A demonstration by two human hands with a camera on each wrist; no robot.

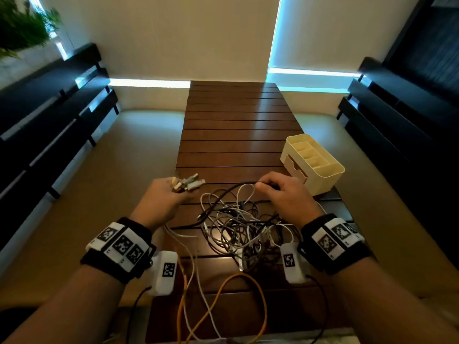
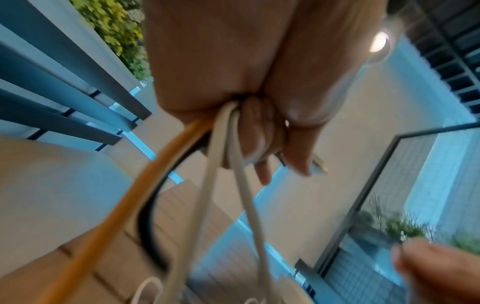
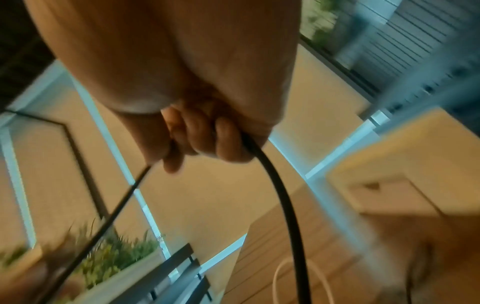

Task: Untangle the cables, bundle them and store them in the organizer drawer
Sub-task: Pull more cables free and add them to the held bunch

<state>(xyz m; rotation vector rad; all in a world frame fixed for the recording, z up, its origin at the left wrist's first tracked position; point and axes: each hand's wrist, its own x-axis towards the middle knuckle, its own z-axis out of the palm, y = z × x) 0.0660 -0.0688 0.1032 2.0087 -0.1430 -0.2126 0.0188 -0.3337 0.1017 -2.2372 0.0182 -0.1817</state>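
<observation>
A tangle of white, grey and black cables (image 1: 243, 227) lies on the slatted wooden table (image 1: 233, 135) between my hands. My left hand (image 1: 166, 194) grips a bunch of cable plugs (image 1: 190, 184) above the table's left edge. Orange (image 2: 145, 181), black and white cables (image 2: 221, 144) run down from its fist. My right hand (image 1: 280, 192) holds a black cable (image 3: 278, 185) that arcs left over the tangle. The cream organizer (image 1: 313, 162) stands at the table's right edge, its small front drawer (image 1: 296, 167) shut.
An orange cable loop (image 1: 248, 294) hangs over the near table edge. Dark slatted benches (image 1: 49, 115) flank the table on both sides. A plant (image 1: 22, 23) stands at the far left. Pale floor surrounds the table.
</observation>
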